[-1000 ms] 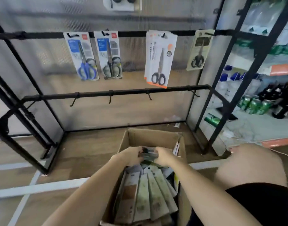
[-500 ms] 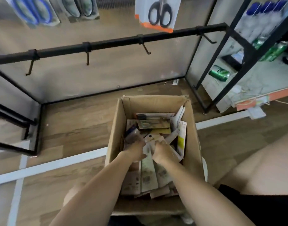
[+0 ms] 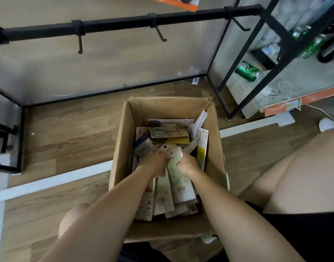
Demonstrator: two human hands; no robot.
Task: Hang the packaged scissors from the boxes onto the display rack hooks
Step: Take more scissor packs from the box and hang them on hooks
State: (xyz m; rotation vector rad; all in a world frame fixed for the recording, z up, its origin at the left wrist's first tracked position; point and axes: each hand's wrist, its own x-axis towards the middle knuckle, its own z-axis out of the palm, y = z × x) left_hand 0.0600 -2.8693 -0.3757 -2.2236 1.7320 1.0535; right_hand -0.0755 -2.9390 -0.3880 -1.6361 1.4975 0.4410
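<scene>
My view has dropped over the last second: a second ago I saw the hung scissors along the upper rail, and now only the orange bottom edge of one hung package [image 3: 178,3] shows at the top. The lower rail [image 3: 115,25] with its bare hooks [image 3: 79,42] runs across above the box. Both my hands have gone from the top of the pile, where they held something dark and small, deeper into the cardboard box [image 3: 122,148]. I read this as a new pick starting; nothing is lifted out yet.

Grip state: my left hand [image 3: 154,161] rests on the packages at the left of the pile with fingers curled down among them, but I cannot tell whether it holds one. My right hand [image 3: 188,164] has fingers curled round the upper end of a long pale card package [image 3: 178,178], which lies flat-ish, barcode end toward me.

The packaged scissors [image 3: 162,199] sit in a loose, overlapping heap inside the box, backs up mostly, pale green and white cards with barcodes. Further back lie a brown card [image 3: 170,132] with teal handles showing, a yellow one [image 3: 178,141], and white cards standing on edge against the right wall. Hang holes are too small to pick out.

Judgement: separate one card from its neighbours before lifting.
</scene>
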